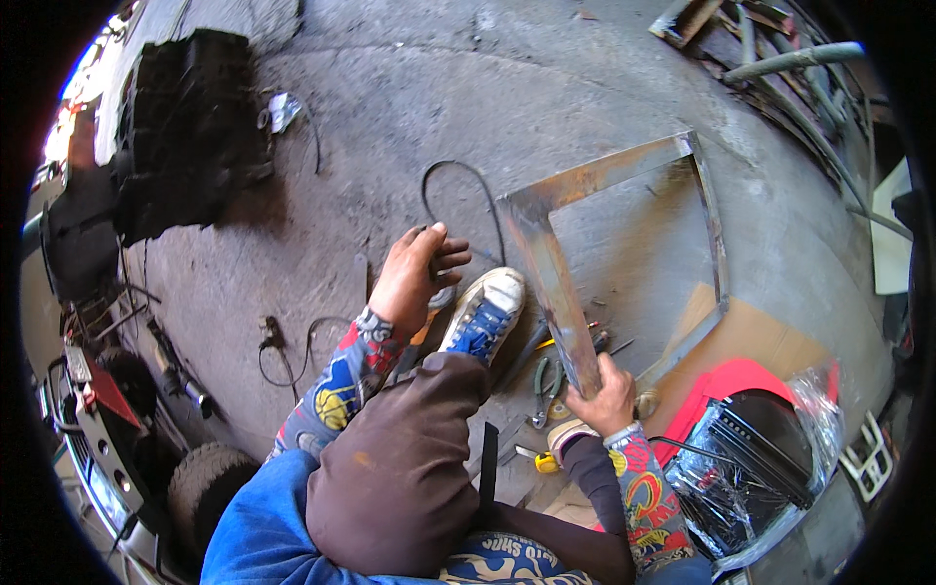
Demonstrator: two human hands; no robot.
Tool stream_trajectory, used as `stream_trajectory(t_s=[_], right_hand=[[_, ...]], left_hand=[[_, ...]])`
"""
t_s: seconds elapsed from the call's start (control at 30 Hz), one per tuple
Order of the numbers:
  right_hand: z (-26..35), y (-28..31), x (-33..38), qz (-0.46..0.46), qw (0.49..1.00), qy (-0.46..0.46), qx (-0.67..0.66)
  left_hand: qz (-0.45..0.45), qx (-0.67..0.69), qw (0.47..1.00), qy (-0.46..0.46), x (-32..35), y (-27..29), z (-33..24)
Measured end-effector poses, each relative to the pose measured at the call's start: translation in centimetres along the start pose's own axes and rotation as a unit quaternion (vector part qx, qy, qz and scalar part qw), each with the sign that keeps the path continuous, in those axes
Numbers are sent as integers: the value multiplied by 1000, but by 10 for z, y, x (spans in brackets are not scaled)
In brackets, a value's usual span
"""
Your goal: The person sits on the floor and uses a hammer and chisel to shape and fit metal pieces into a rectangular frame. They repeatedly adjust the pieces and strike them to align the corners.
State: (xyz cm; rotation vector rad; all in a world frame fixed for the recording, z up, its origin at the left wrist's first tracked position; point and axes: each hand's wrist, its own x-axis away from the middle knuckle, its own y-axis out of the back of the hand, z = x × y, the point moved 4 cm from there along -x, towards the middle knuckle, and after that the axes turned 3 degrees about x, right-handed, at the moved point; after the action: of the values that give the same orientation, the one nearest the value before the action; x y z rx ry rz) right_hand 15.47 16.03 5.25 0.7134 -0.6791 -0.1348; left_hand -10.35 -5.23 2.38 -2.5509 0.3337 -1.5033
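Note:
A rusty rectangular metal frame (pixel 570 283) stands tilted over the floor on my right side. My right hand (pixel 606 398) is closed around its near lower corner. My left hand (pixel 414 278) is raised left of the frame and apart from it, with its fingers curled. Something small and dark shows between the thumb and fingers, too hidden to name. Below that hand is my shoe (pixel 485 314) with blue laces. Pliers (pixel 544 388) lie on the floor near the frame's lower end, and a yellow utility knife (pixel 539 458) lies closer to me.
Cardboard (pixel 770 331) lies under the frame's right side, beside a red and black item in clear plastic (pixel 751 448). Scrap metal (pixel 780 78) is heaped at the far right. A black panel (pixel 190 136), a black cable (pixel 458 164) and a tyre (pixel 210 487) are leftward.

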Motion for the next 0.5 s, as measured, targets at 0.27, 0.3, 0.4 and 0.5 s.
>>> stream_trajectory(t_s=[0.27, 0.3, 0.4, 0.5], right_hand=[[6, 36, 42, 136, 990, 38, -2], [5, 47, 48, 153, 987, 36, 10], [6, 81, 71, 143, 989, 32, 35], [9, 99, 90, 95, 992, 46, 73]], left_hand=[[172, 125, 974, 76, 25, -1, 26], [204, 107, 971, 63, 31, -6, 26], [258, 73, 960, 78, 44, -13, 26], [296, 70, 948, 94, 58, -18, 31]])
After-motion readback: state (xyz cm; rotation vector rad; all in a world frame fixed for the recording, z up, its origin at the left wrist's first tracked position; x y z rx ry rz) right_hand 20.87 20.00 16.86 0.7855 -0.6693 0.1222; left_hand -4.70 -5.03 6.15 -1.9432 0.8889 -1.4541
